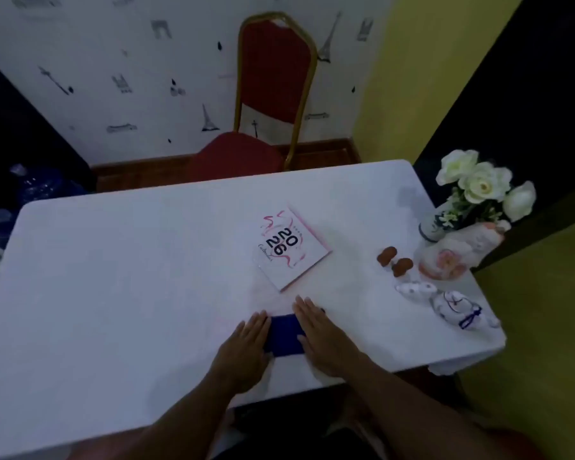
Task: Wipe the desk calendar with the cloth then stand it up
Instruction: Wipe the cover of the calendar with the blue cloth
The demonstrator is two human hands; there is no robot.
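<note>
Both hands flat on the blue cloth, calendar lying ahead

The left hand (246, 343) and right hand (322, 336) rest palm-down with fingers (304, 310) spread straight, gripping nothing, pressing either side of the folded cloth (284, 333) on the tabletop (113, 277). The desk calendar (291, 249) lies flat just beyond the fingertips, apart from them.

Tabletop (113, 277) left clear; figurines (395, 257) & vase (432, 227) crowd right edge.

One head-worn wide-angle view looks forward and steeply down over the white surface (113, 277), hands (246, 346) close below.
</note>
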